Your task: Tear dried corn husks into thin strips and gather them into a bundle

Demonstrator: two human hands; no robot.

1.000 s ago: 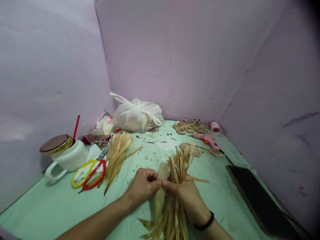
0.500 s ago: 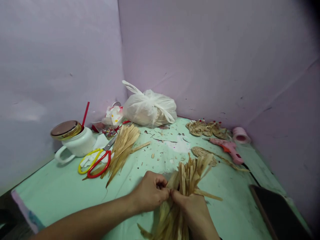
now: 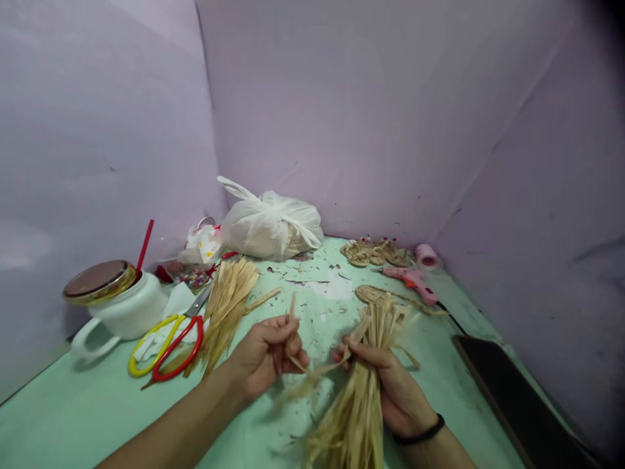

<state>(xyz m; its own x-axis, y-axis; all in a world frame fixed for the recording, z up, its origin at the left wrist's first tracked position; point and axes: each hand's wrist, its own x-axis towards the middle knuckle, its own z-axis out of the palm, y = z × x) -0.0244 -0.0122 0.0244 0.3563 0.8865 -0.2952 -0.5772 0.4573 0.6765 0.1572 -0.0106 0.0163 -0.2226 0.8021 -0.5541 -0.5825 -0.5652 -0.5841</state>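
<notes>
left hand (image 3: 263, 355) grip: pinches one straw strip (image 3: 293, 326) | right hand (image 3: 390, 384) grip: clasps straw bundle (image 3: 364, 391) | tied plastic bag (image 3: 271, 225): pale filling | white jug (image 3: 124, 309): lidded

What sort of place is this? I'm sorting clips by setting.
Probably a small home craft corner: a green table hemmed by lilac walls, with straw strips, scissors, a pink glue gun and woven straw pieces.
</notes>
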